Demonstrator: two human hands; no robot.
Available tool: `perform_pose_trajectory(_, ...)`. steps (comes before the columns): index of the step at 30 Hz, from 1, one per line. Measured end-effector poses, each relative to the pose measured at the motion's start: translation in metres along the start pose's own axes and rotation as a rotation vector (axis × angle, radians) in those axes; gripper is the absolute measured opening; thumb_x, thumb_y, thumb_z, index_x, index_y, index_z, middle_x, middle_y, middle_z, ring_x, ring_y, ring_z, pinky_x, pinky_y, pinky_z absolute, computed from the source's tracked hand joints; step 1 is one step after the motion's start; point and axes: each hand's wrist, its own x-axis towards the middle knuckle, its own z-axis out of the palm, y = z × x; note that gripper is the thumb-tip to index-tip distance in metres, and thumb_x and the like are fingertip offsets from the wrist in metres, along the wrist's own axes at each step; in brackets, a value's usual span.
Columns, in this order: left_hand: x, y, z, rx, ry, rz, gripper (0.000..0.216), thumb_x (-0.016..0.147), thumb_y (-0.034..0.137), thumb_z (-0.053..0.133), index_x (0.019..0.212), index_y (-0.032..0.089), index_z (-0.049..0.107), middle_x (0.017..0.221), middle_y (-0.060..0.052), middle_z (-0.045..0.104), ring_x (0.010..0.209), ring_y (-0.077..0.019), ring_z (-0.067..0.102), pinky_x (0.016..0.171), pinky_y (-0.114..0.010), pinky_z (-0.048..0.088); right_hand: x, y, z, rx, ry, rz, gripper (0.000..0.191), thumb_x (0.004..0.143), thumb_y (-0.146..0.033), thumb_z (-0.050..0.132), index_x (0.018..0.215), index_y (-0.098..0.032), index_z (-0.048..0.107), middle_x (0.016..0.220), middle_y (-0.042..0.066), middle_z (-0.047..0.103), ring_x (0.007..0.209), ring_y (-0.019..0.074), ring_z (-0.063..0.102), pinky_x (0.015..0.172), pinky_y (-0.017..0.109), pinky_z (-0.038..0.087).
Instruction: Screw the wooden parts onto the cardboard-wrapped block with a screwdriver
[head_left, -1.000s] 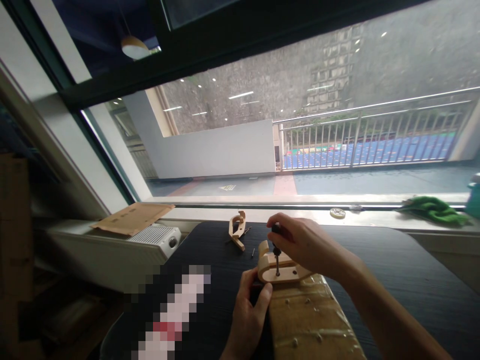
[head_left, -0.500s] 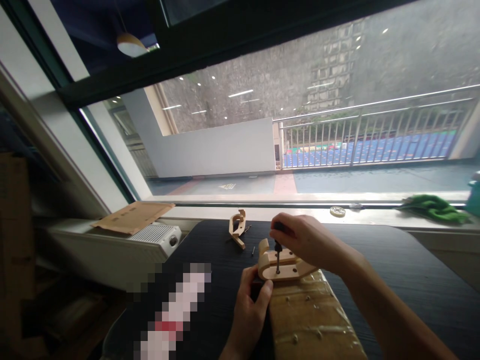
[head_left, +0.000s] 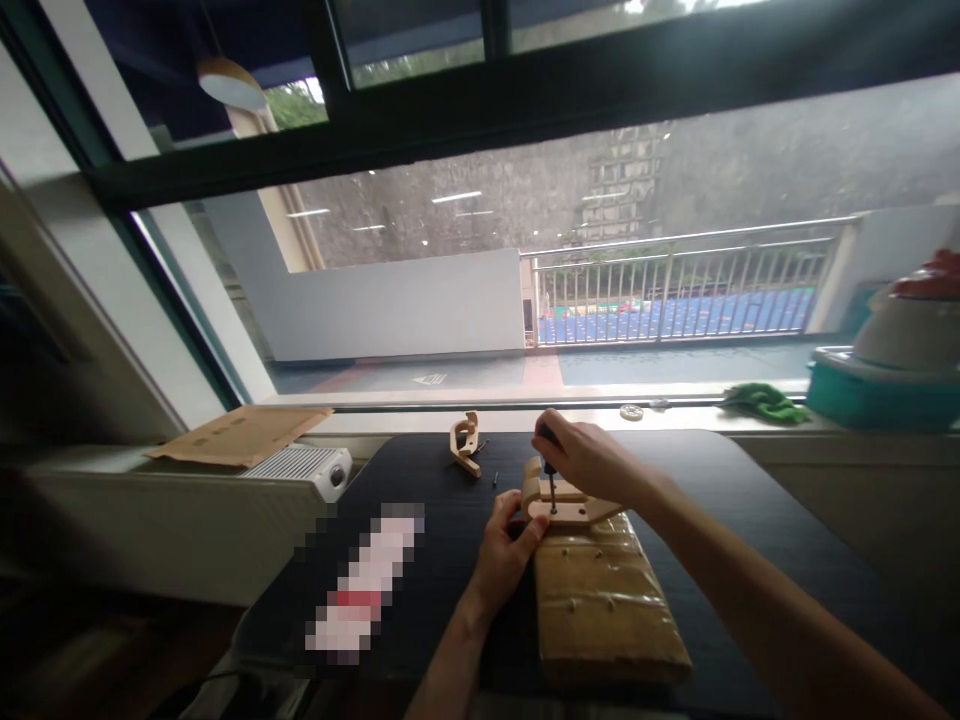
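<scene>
My right hand (head_left: 585, 455) is wrapped round the dark handle of a screwdriver (head_left: 553, 492). The screwdriver stands nearly upright, its tip at a hole in the near bar of a pale wooden piece with a curved end (head_left: 568, 513). My left hand (head_left: 511, 545) grips that piece at its left end, thumb at the near edge. Beneath the piece lies a brown, tape-wrapped block (head_left: 604, 610) with small raised bumps on top. Farther back on the table sits a second pale wooden piece (head_left: 466, 445), with a small screw (head_left: 495, 479) close by.
The dark table (head_left: 420, 620) stands against a window sill. On the sill are a green cloth (head_left: 765, 402), a round pale disc (head_left: 631, 412) and a teal container (head_left: 877, 390). A brown envelope (head_left: 240, 435) rests on the white heater (head_left: 300, 470) at left. A pixelated strip (head_left: 367, 580) lies left.
The camera view has shifted right and tilted up, showing the teal container and the block's near end. Both hands keep their grip; the screwdriver tip remains at the same bar.
</scene>
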Motion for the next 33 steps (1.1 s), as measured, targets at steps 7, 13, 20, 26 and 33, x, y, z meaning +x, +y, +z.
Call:
perform_pose_trajectory(7, -0.033, 0.004, 0.002, -0.027, -0.039, 0.077, 0.026, 0.083, 0.035, 0.060, 0.102, 0.017, 0.060, 0.112, -0.006, 0.056, 0.101, -0.0208, 0.055, 0.085, -0.040, 0.047, -0.041, -0.031, -0.006, -0.084, 0.011, 0.050, 0.018, 0.094, -0.033, 0.034, 0.098, -0.019, 0.045, 0.075, 0.004, 0.061, 0.062, 0.0144, 0.051, 0.056, 0.024, 0.027)
perform_pose_trajectory(13, -0.046, 0.003, -0.002, -0.019, -0.037, 0.132, 0.024, 0.087, 0.032, 0.057, 0.104, 0.016, 0.058, 0.114, -0.007, 0.056, 0.101, -0.0206, 0.056, 0.085, -0.042, 0.048, -0.057, -0.047, -0.005, -0.101, 0.009, 0.083, 0.017, 0.093, -0.033, 0.035, 0.099, -0.020, 0.045, 0.076, 0.003, 0.063, 0.065, 0.0147, 0.054, 0.057, 0.024, 0.028)
perform_pose_trajectory(20, -0.044, 0.003, -0.004, -0.006, -0.065, 0.150, 0.023, 0.087, 0.033, 0.056, 0.102, 0.016, 0.058, 0.112, -0.006, 0.057, 0.098, -0.0197, 0.057, 0.083, -0.040, 0.049, -0.061, -0.043, -0.017, -0.123, 0.002, 0.088, 0.017, 0.091, -0.033, 0.040, 0.095, -0.019, 0.049, 0.077, 0.004, 0.064, 0.065, 0.0148, 0.054, 0.057, 0.025, 0.029)
perform_pose_trajectory(26, -0.047, 0.004, -0.004, 0.003, -0.092, 0.159, 0.024, 0.087, 0.032, 0.056, 0.105, 0.016, 0.058, 0.114, -0.007, 0.057, 0.100, -0.0204, 0.056, 0.084, -0.042, 0.048, -0.067, -0.048, -0.025, -0.156, -0.050, 0.071, 0.017, 0.090, -0.030, 0.045, 0.101, -0.019, 0.052, 0.081, 0.003, 0.065, 0.070, 0.0152, 0.056, 0.062, 0.027, 0.035)
perform_pose_trajectory(33, -0.047, 0.002, -0.005, 0.019, -0.085, 0.176, 0.025, 0.088, 0.033, 0.056, 0.107, 0.017, 0.057, 0.114, -0.007, 0.057, 0.099, -0.0200, 0.057, 0.084, -0.042, 0.049, -0.057, -0.058, -0.035, -0.198, -0.199, 0.059, 0.030, 0.090, -0.035, 0.051, 0.113, -0.016, 0.055, 0.109, 0.007, 0.058, 0.090, 0.0177, 0.058, 0.077, 0.038, 0.050)
